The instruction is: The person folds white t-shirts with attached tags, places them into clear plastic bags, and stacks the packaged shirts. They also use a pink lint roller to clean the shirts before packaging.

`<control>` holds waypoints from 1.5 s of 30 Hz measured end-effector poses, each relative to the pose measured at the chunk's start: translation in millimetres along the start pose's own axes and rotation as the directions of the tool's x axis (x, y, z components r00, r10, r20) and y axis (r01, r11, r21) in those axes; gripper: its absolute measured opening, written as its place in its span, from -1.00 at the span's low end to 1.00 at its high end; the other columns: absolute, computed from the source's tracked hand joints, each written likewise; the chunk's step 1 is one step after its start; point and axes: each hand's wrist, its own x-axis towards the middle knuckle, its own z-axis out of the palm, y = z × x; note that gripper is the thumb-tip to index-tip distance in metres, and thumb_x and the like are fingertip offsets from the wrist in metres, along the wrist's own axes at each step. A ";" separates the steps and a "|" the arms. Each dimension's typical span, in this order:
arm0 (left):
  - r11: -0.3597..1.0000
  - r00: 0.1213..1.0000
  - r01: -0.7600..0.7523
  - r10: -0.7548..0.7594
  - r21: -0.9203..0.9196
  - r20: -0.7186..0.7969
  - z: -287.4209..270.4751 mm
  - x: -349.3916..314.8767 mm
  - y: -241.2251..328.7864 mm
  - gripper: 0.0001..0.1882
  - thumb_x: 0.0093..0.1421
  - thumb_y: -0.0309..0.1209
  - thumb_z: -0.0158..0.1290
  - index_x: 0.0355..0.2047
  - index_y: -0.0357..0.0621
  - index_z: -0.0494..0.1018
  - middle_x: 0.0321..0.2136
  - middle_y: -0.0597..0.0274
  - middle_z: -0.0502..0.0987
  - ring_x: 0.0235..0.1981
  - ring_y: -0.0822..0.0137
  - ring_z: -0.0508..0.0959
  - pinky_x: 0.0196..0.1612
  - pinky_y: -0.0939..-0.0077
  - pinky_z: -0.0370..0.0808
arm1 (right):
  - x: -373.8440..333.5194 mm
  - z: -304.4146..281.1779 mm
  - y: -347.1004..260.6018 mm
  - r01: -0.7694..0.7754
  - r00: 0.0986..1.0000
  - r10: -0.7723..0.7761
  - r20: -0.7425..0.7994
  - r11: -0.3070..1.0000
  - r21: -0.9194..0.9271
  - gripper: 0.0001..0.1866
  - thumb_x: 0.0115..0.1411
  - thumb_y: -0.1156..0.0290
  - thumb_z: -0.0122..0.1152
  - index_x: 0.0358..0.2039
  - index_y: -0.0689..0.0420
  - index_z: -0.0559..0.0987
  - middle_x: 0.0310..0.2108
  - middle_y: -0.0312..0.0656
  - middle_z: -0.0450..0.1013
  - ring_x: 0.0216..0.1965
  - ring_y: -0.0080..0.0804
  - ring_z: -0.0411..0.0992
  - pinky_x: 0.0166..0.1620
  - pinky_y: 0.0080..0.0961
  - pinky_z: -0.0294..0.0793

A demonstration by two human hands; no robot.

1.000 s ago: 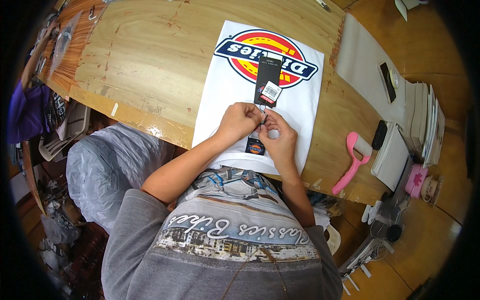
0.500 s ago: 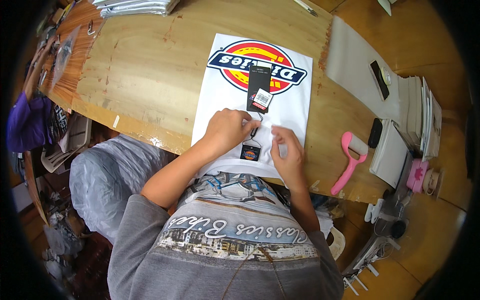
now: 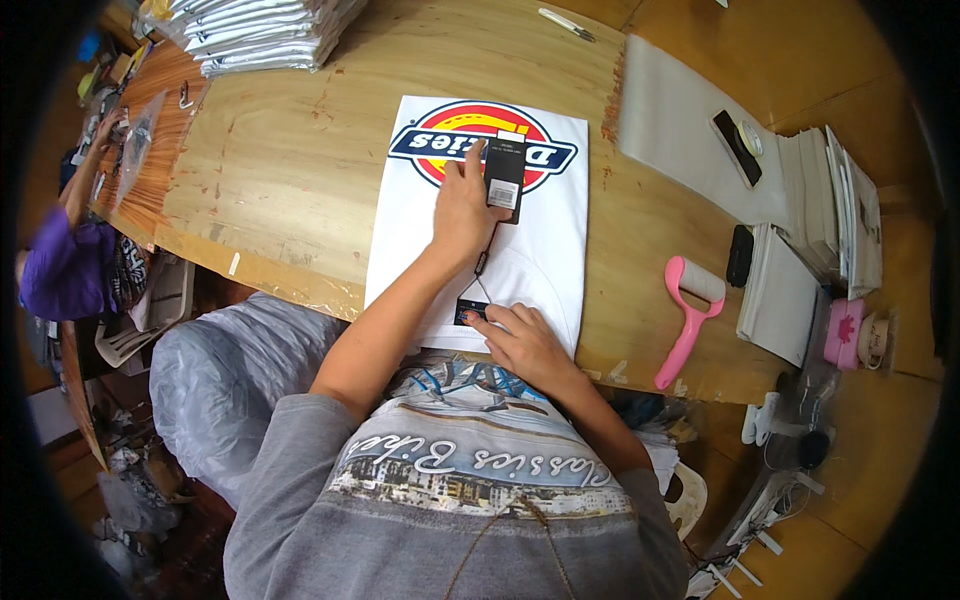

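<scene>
A folded white T-shirt (image 3: 420,250) lies on the table before me, its red, yellow and navy print at the far end. My left hand (image 3: 462,210) is at a black hang tag (image 3: 506,165) over the print. Its index finger runs along the tag's left edge, and the thumb lies at the lower end. A white barcode sticker (image 3: 503,194) is on the tag. From it a dark cord (image 3: 483,262) runs toward a small black neck label (image 3: 466,308) near the collar. My right hand (image 3: 528,345) rests there, fingers outstretched, fingertips at the label.
A pink lint roller (image 3: 690,322) lies to the right. Beyond it are a phone (image 3: 737,148), a dark case (image 3: 740,255) and paper stacks (image 3: 778,295). Folded white garments (image 3: 262,35) are piled at the far left. A person in a purple sleeve (image 3: 72,262) is at the left.
My left hand has moved away from me, from the cord to the tag, which now lies straighter. My right hand has come down onto the shirt by the neck label. The view has shifted slightly.
</scene>
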 end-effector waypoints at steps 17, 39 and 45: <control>0.995 0.994 -0.089 0.092 0.048 -0.056 -22.2 -33.2 -23.6 -0.46 -0.29 -0.51 0.20 -0.25 -0.22 0.24 -0.47 0.08 0.34 -0.39 0.16 0.34 -0.31 0.40 0.30 | -8.5 -13.1 13.3 0.114 0.992 -0.121 0.039 0.982 0.148 -0.62 -0.15 0.53 0.01 -0.21 0.16 0.42 -0.21 -0.16 0.25 -0.19 -0.31 0.25 -0.14 -0.43 0.27; 0.906 0.916 -0.392 0.401 0.161 -0.028 5.9 -18.8 -12.4 -0.64 -0.05 -0.28 0.03 -0.22 -0.10 0.36 -0.31 0.08 0.30 -0.21 0.15 0.26 -0.15 0.30 0.16 | 37.2 -151.0 288.6 -0.601 0.698 0.605 -0.382 0.786 0.147 -0.85 -0.21 0.44 0.22 -0.59 0.20 0.46 -0.62 -0.08 0.40 -0.55 -0.22 0.38 -0.43 -0.42 0.34; 0.972 0.956 -0.196 0.160 -0.131 -0.245 12.6 -12.8 -41.5 -0.71 -0.05 -0.47 0.02 -0.26 -0.26 0.35 -0.40 0.09 0.37 -0.36 0.18 0.34 -0.30 0.43 0.28 | -24.3 -220.3 249.5 -0.677 0.496 0.514 -0.700 0.734 0.060 -0.85 -0.09 0.43 -0.05 -0.66 0.21 0.44 -0.63 0.01 0.37 -0.53 -0.09 0.36 -0.45 -0.25 0.30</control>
